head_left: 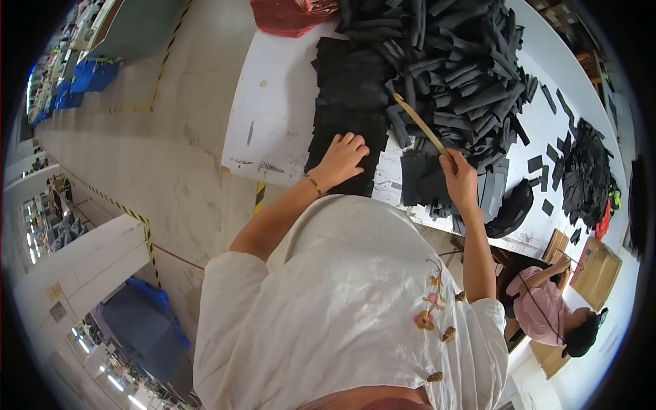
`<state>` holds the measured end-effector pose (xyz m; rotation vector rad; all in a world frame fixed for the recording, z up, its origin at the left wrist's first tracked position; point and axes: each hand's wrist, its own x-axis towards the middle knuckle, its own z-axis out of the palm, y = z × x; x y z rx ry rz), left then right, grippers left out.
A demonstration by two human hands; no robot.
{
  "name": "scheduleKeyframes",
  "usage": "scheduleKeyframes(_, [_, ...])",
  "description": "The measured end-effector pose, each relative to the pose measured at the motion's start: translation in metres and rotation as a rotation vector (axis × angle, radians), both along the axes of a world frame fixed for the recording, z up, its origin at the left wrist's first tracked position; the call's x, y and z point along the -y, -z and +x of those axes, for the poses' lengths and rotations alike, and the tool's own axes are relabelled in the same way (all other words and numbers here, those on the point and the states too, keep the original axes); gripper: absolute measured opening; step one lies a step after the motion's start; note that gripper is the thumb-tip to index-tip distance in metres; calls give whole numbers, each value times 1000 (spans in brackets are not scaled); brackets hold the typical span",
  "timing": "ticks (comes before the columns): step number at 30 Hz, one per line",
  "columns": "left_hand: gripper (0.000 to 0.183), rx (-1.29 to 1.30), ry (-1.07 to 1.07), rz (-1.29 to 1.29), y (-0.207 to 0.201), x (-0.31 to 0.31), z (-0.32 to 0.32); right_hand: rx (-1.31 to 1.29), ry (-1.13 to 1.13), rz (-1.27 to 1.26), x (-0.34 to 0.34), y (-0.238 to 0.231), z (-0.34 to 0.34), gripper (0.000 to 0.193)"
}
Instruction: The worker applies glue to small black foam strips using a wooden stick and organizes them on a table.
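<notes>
On the white table, overlapping black fabric-like pieces lie in a long flat layered row. My left hand rests on the near part of this row, its fingers bent and a little apart, with nothing seen in them. To the right, my right hand is closed around one end of a thin, flat, yellowish stick. The stick points up and left, its far tip over the edge between the row and a large heap of black pieces. Below my right hand lies a short stack of flat black pieces.
A red plastic bag sits at the table's far left. Rightward are a black rounded item, scattered small black pieces and another dark pile. A person in pink works beside cardboard at lower right.
</notes>
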<state>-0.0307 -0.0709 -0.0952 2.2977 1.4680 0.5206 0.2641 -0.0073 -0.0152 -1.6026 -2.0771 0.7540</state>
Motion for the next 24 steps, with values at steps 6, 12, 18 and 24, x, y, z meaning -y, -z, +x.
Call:
scheduleKeyframes(6, [26, 293, -121, 5, -20, -19, -11, -426, 107, -366, 28, 24, -4, 20])
scheduleKeyframes(12, [29, 273, -149, 267, -53, -26, -9, -885, 237, -950, 17, 18, -81, 29])
scheduleKeyframes(18, [29, 181, 18, 325, -48, -18, -2, -983, 201, -877, -3, 50, -114, 21])
scheduleKeyframes(24, [49, 472, -262, 150, -44, -20, -23, -792, 83, -720, -2, 35, -104, 17])
